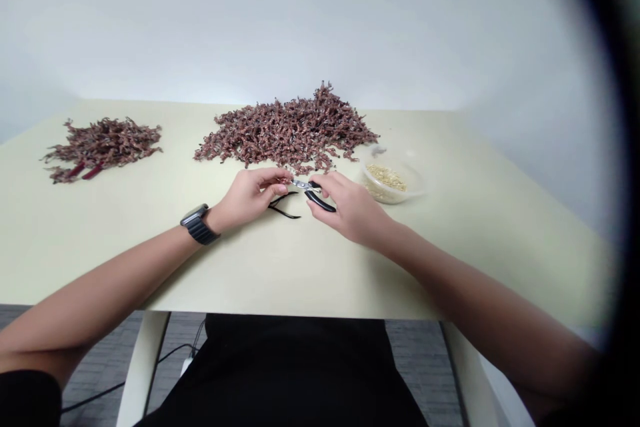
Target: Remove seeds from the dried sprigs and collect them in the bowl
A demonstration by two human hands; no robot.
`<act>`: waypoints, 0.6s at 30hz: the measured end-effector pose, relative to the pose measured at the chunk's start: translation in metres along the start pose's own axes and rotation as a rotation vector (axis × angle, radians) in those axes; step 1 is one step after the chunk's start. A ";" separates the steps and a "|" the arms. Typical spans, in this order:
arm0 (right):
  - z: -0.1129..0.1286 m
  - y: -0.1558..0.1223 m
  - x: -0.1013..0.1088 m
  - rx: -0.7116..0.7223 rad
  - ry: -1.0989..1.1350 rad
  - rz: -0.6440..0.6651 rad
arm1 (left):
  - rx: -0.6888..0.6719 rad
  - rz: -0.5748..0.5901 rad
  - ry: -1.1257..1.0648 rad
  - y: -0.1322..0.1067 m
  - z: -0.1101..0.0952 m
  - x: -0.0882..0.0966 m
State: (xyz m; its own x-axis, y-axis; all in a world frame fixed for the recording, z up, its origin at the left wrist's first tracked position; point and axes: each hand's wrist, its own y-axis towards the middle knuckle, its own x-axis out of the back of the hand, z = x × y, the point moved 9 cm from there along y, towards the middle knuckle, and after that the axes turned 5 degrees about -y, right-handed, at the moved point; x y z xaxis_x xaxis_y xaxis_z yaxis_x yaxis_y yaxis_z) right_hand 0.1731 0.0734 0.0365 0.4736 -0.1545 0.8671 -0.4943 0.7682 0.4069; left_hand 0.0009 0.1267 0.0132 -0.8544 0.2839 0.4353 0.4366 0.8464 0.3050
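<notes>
My left hand (253,195) is closed in a pinch on a small reddish-brown piece with a thin black cord (283,209) trailing from it onto the table. My right hand (350,207) is wrapped round small black-handled pliers (313,192), whose metal jaws meet the piece at my left fingertips. Both hands rest mid-table, just in front of a big pile of reddish-brown pieces (290,130). A dark watch (199,224) sits on my left wrist.
A smaller pile of the same reddish-brown pieces (100,145) lies at the far left of the pale table (75,227). A clear bowl of small golden bits (390,180) stands right of my right hand. Cables run on the floor under the table.
</notes>
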 end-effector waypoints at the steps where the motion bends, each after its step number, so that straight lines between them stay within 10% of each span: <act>1: 0.000 0.000 0.000 -0.005 -0.013 -0.006 | -0.002 0.001 0.012 0.000 -0.001 0.000; 18: 0.005 -0.001 0.001 0.023 -0.243 -0.022 | 0.078 -0.005 -0.079 -0.004 0.006 -0.004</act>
State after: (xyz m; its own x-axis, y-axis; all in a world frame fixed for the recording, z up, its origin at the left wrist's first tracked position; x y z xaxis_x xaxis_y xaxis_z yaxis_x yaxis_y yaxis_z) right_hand 0.1700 0.0691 0.0384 0.2964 -0.3182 0.9005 -0.5036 0.7491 0.4304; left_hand 0.0008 0.1252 0.0058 -0.8777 0.3114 0.3643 0.4114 0.8795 0.2393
